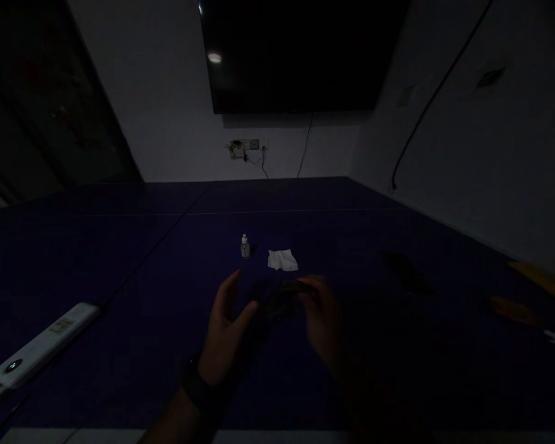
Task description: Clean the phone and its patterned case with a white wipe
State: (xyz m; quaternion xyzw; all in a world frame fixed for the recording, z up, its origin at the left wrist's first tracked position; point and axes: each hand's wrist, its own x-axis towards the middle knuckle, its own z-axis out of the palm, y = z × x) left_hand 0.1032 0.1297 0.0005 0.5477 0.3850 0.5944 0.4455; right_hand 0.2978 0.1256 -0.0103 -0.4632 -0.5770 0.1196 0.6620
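Note:
In dim light, my right hand [321, 314] pinches a dark, thin object that looks like a pair of glasses [284, 301]; its outline is hard to make out. My left hand [226, 327] is beside it on the left, thumb and fingers spread with nothing between them. A dark band circles my left wrist. Beyond the hands, a white cloth or tissue [283, 260] lies crumpled on the dark blue table [134, 345]. A small bottle with a white cap [245, 248] stands upright to the left of the cloth.
A white power strip [49, 342] with a cable lies at the left. At the right are a dark flat object [407, 272], an orange-brown item [514, 311] and a yellow item [543, 280] by the wall. A large screen [300, 55] hangs above wall sockets [250, 146].

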